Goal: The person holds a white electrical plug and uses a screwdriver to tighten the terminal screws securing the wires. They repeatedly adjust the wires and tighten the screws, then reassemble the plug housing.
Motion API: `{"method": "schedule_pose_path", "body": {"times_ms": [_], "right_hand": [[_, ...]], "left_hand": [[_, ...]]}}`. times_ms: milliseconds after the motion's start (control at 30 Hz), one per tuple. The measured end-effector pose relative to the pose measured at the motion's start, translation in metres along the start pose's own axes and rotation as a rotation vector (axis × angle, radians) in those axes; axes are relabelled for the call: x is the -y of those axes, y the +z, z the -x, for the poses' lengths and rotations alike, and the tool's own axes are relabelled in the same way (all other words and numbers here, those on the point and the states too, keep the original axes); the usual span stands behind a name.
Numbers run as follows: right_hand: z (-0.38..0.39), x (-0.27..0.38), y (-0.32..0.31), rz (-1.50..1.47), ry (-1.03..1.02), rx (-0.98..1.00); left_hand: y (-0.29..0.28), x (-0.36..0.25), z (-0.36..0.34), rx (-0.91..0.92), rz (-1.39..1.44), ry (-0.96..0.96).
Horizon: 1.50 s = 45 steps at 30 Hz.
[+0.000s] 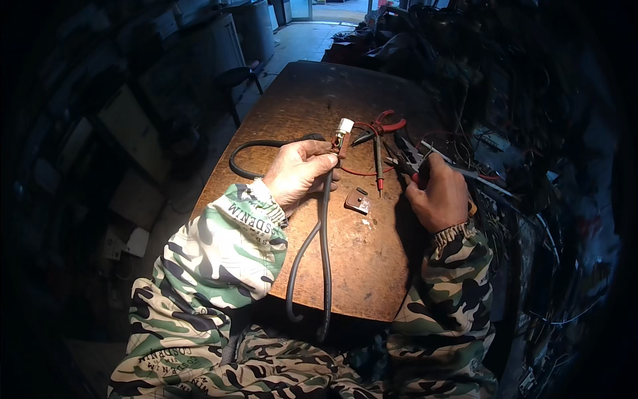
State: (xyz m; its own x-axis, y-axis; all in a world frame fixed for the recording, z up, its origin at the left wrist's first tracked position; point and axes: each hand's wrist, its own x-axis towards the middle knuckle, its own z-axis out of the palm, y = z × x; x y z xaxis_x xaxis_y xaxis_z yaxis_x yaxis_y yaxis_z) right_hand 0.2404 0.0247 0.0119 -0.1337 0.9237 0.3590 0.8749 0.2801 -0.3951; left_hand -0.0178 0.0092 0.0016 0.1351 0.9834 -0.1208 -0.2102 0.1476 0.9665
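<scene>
My left hand [300,171] pinches a black cable [325,226] close to its end, over the middle of the table. At that end are a white connector piece [345,125], thin wires and a reddish-brown strip. The cable loops to the left behind my hand and hangs over the near table edge. My right hand [440,193] grips pliers [411,157] at the table's right side, with their jaws pointing away from me. Between my hands lie a red test probe [379,165] and a small brown square part [356,202]. The pliers' handles are mostly hidden by my fingers.
Red-handled cutters [393,125] lie beyond the probe, with a thin red lead around them. Tangled wires and dark clutter [492,143] crowd the right side. The wooden table [302,86] narrows away from me, and a dark stool [234,78] stands beyond its left edge.
</scene>
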Motion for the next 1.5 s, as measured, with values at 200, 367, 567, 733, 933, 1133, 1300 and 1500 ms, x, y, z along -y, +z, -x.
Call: {"method": "schedule_pose_path", "body": {"times_ms": [200, 367, 567, 733, 933, 1133, 1300, 1500], "right_hand": [[0.010, 0.020, 0.001, 0.286, -0.124, 0.027], [0.012, 0.032, 0.003, -0.305, -0.300, 0.161], [0.020, 0.041, 0.016, -0.160, -0.432, 0.132], [0.021, 0.044, 0.017, -0.116, -0.356, 0.188], [0.019, 0.038, 0.019, -0.152, -0.369, 0.204], [0.008, 0.028, -0.005, -0.362, -0.358, 0.209], [0.006, 0.023, -0.005, -0.415, -0.436, 0.085], [0.006, 0.029, -0.004, -0.348, -0.487, 0.081]], "left_hand": [[0.003, -0.005, 0.001, 0.046, -0.031, 0.005], [0.010, 0.001, 0.000, -0.030, -0.425, 0.133], [0.020, -0.004, 0.002, -0.031, -0.424, 0.089], [0.018, -0.005, 0.005, -0.029, -0.392, 0.094], [0.011, 0.005, 0.000, 0.012, -0.376, 0.118], [0.007, 0.005, 0.000, 0.103, -0.358, 0.103], [0.013, -0.003, 0.003, 0.188, -0.371, 0.032], [0.010, 0.000, 0.007, 0.280, -0.325, 0.000]]}}
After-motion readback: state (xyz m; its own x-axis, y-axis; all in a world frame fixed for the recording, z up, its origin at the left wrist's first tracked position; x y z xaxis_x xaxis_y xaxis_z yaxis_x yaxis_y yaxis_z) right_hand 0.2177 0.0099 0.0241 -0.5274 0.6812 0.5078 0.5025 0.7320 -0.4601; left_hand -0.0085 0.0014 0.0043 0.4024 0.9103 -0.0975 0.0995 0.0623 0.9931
